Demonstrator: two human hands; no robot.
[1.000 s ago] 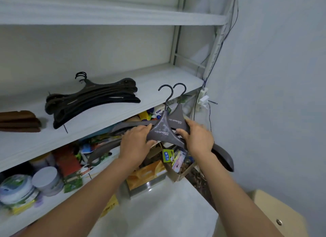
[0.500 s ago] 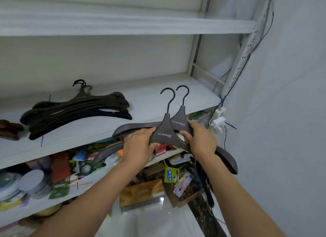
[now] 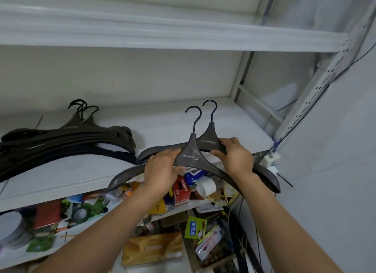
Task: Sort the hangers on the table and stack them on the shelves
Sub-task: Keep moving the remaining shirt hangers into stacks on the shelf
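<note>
while the left hand (image 3: 160, 171) and right hand (image 3: 238, 159) grip two grey hangers (image 3: 190, 156), a white shelf (image 3: 162, 120) beyond bears a dark hanger stack (image 3: 71, 136).

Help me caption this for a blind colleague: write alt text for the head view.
A left hand and right hand grip two grey hangers, hooks upward, at the front edge of a white shelf. A stack of dark hangers lies on it, further left.

Front hanger (image 3: 190, 156), neck: "XIZI IMPRESSION", pale print. Rear hanger (image 3: 209, 141), just behind it: same mark, fainter. Red box (image 3: 181, 192), below front hanger: "821"; remaining lettering illegible.
</note>
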